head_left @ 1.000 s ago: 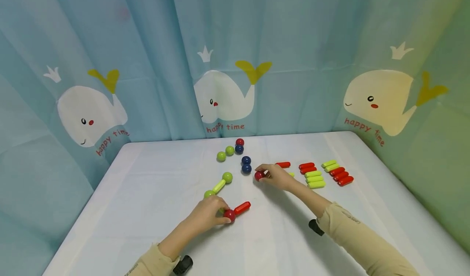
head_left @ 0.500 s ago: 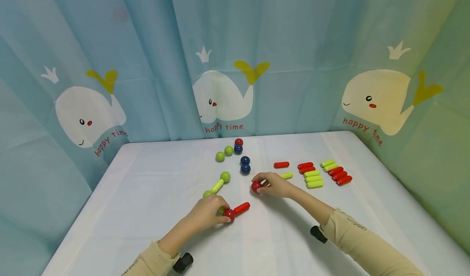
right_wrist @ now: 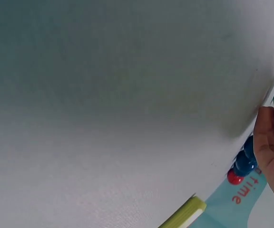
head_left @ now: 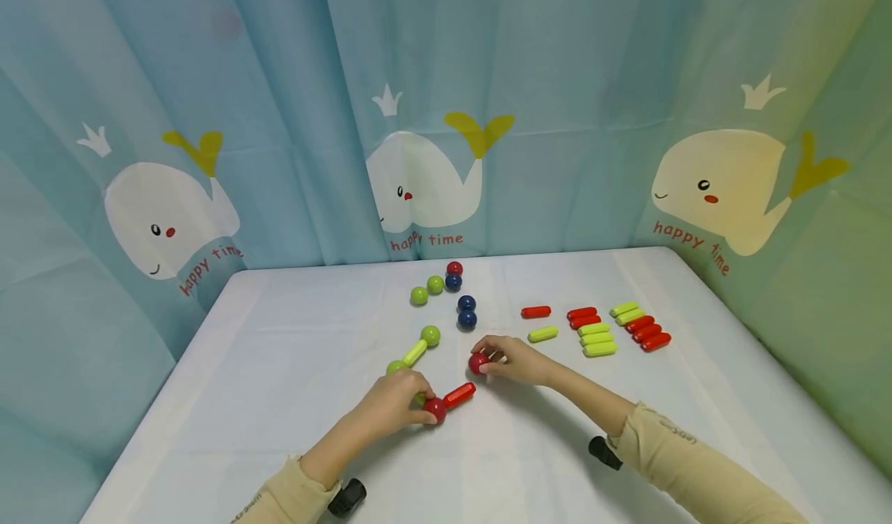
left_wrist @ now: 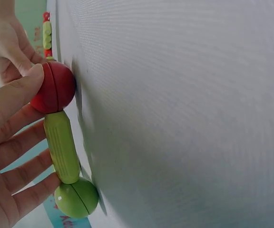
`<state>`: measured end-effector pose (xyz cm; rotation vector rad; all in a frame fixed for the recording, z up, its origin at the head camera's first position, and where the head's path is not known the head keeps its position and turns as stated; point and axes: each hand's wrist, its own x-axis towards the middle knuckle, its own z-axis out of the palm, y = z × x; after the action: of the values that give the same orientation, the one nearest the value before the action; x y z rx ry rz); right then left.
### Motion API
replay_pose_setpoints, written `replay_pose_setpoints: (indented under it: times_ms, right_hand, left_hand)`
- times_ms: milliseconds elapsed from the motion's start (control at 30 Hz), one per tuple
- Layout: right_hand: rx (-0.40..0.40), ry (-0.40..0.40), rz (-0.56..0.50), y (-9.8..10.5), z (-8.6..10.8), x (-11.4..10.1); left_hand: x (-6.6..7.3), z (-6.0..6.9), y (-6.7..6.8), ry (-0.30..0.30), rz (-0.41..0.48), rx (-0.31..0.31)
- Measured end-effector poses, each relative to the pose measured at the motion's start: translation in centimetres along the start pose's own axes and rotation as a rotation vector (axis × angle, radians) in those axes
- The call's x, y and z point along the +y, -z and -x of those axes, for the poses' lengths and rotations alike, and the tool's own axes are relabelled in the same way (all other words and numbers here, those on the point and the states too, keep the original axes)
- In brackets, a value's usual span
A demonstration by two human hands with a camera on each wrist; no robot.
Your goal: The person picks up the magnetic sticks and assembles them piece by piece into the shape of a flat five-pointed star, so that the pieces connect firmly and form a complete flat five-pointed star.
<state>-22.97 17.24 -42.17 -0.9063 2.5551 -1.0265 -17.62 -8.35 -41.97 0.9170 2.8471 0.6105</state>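
Both pinching over white table point(head_left: 279, 338): left hand point(head_left: 393, 402), glossy red ball point(head_left: 435, 410) joined to red rod point(head_left: 460, 395) and ribbed lime-green rod point(left_wrist: 62, 147); right hand point(head_left: 519, 360), second glossy red ball point(head_left: 478, 364) near red rod's free end.

Soft, even light brightens my desk point(head_left: 251, 446), with a yellowish cast on the curtain point(head_left: 829, 52) toward two o'clock. A diffuse shadow lies at six o'clock of my right forearm point(head_left: 592, 396). In my left wrist view, the green ball point(left_wrist: 76, 199) glints at nine o'clock; my right wrist view is dim, darkest toward ten.
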Motion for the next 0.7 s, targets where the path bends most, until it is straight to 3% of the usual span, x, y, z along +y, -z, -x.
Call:
replay_pose_setpoints:
  times_ms: [533,700]
  right_hand:
    - [-0.029,-0.017,-0.001,-1.3,0.7,-0.5]
    - [-0.048,-0.039,0.014,-1.2,0.9,-0.7]
  left_hand:
    - [0.2,0.0,0.4,0.012,0.015,-0.031]
    - [0.1,-0.1,0.5,-0.025,0.019,-0.035]
